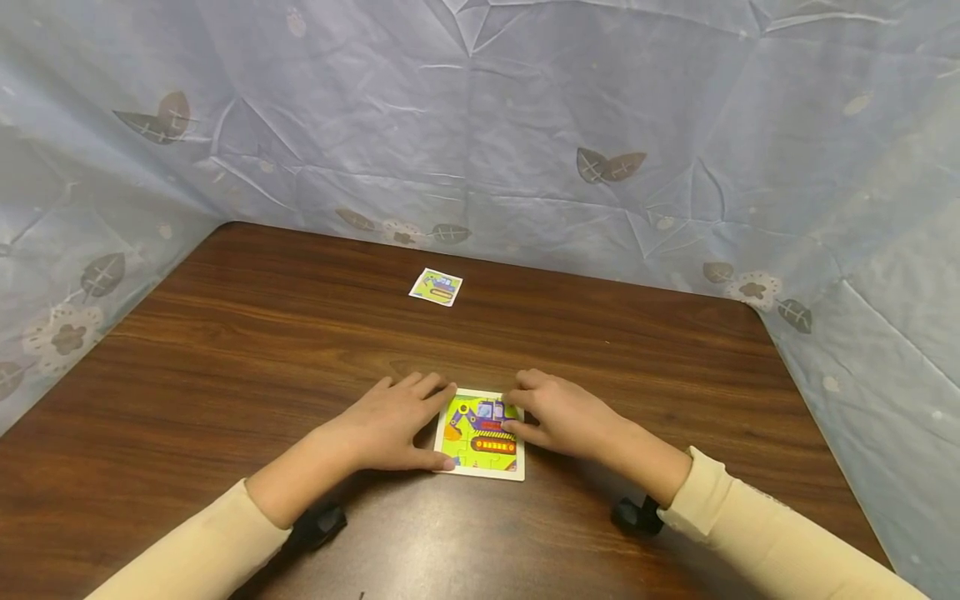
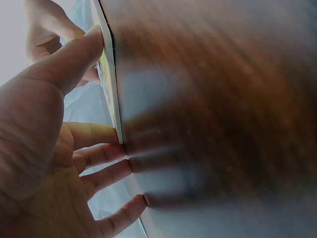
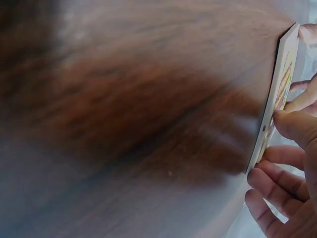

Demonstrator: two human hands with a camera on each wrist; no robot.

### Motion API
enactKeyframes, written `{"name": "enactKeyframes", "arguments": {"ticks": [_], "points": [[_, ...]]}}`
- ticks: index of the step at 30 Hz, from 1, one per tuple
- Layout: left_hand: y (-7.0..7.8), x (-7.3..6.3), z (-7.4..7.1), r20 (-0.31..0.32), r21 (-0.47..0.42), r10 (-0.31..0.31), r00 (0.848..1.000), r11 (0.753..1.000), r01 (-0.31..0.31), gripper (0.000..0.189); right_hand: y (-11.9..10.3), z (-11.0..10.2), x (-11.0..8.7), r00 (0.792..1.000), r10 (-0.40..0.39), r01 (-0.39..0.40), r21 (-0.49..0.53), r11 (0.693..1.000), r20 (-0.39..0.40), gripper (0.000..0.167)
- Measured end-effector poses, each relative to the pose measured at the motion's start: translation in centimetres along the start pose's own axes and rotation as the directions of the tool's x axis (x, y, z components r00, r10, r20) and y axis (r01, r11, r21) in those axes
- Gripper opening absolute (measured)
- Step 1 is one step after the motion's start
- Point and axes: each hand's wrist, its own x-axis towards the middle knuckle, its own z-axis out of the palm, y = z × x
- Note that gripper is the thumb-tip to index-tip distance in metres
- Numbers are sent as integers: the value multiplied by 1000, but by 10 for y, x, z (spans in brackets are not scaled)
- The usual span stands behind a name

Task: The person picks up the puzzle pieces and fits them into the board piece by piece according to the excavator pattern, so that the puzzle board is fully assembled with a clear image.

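Note:
A square jigsaw puzzle [image 1: 480,458] with a white frame lies flat on the table, showing a purple digger on yellow-green. At its left side is my left hand [image 1: 386,425]: the thumb rests on the near left corner and the index finger touches the far left corner. In the left wrist view the other fingertips [image 2: 128,166] rest on the tabletop. My right hand [image 1: 562,412] touches the puzzle's right side, thumb and index finger on its upper right part, covering that corner. Its remaining fingers bend beside the frame in the right wrist view.
Farther back on the brown wooden table [image 1: 300,333] lies a small card [image 1: 437,287] with a similar digger picture. A pale curtain [image 1: 525,108] with leaf prints hangs around the table's back and sides. Black wrist gear [image 1: 318,525] sits under each forearm.

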Motion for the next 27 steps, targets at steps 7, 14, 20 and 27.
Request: {"name": "enactKeyframes", "arguments": {"ticks": [7,14,20,27], "points": [[0,0,1,8,2,-7,1000,1000,7,98,-1,0,1,1000,-6,6,-3,1000,15,31],[-1,0,1,3,4,-2,1000,1000,2,98,-2,-1,2,999,-29,30,-15,999,12,27],[-1,1,0,4,5,-1,1000,1000,1,98,-3,-3,3,999,-21,21,0,1000,25,26],[-1,1,1,2,4,1,1000,1000,-1,99,4,-2,2,999,-35,33,87,996,22,20]]}}
